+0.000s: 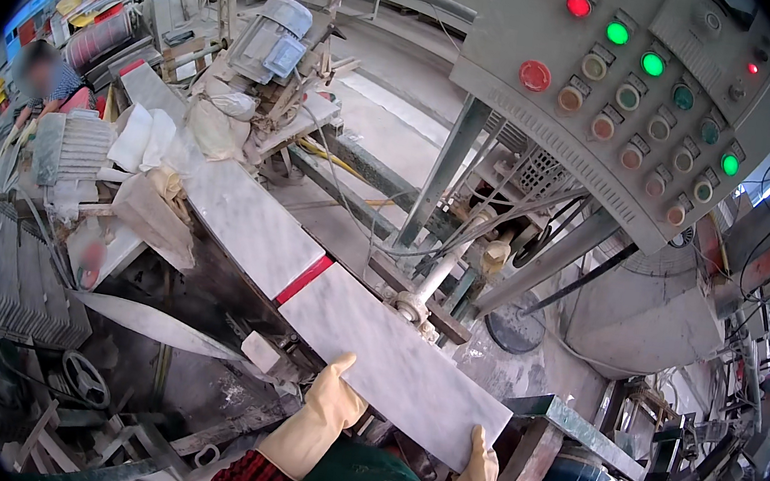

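Observation:
A long white-grey marble slab (pixel 390 352) lies at a slant in front of me. My left hand (pixel 330 412), in a cream rubber glove, grips its near edge with the thumb on top and the fingers hidden beneath. At the slab's right end, my right hand (pixel 480 469), gloved alike, holds the edge with the thumb up and its other fingers mostly hidden. A red strip (pixel 303 279) crosses where this slab meets a second marble slab (pixel 244 214), which runs on toward the far left.
A grey control panel (pixel 536 105) with lit buttons overhangs the far right. A motor (pixel 270 39) stands beside the line of slabs. Stacked slabs (pixel 24 283) are at the left, near a handwheel (pixel 86 379). Another person (pixel 59 80) is at the far left. A metal-topped stand (pixel 582 433) is at right.

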The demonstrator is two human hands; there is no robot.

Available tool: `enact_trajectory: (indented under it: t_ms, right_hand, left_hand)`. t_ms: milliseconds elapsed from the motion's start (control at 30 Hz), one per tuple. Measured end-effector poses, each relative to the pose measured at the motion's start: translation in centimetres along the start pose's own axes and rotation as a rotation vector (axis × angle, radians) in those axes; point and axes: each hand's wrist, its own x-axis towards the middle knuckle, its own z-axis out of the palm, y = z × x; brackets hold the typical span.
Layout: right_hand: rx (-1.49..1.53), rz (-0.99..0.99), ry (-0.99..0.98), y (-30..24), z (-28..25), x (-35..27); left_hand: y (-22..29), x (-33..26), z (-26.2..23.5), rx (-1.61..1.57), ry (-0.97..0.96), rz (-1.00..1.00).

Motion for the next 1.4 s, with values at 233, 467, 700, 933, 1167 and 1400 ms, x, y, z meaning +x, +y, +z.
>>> enact_trajectory:
  t_ms: [233, 467, 700, 933, 1167, 1400]
  right_hand:
    - [0.036, 0.015, 0.016, 1.0, 1.3, 1.6]
    - [0.065, 0.041, 0.007, -1.0, 4.5, 0.2]
    - [0.08, 0.151, -0.072, -1.5, 6.1, 0.0]
    - [-0.02, 0.147, -0.004, -2.0, 7.5, 0.0]
    - [-0.151, 0.096, -0.083, 2.1, 5.3, 6.2]
    - [-0.219, 0.069, -0.16, 5.5, 4.0, 9.9]
  left_hand:
    - [-3.6, -0.7, 6.4, 0.367, 0.399, 0.327]
    - [-4.2, -2.7, 6.2, 0.711, 0.625, 0.227]
    - [-1.8, -3.0, 6.5, 0.977, 0.727, 0.217]
    - [-0.7, -3.1, 6.3, 1.066, 0.817, 0.202]
    - [-0.2, -4.7, 8.9, 1.522, 0.589, 0.231]
    - [1.1, 1.7, 12.0, 2.744, 0.245, 0.953]
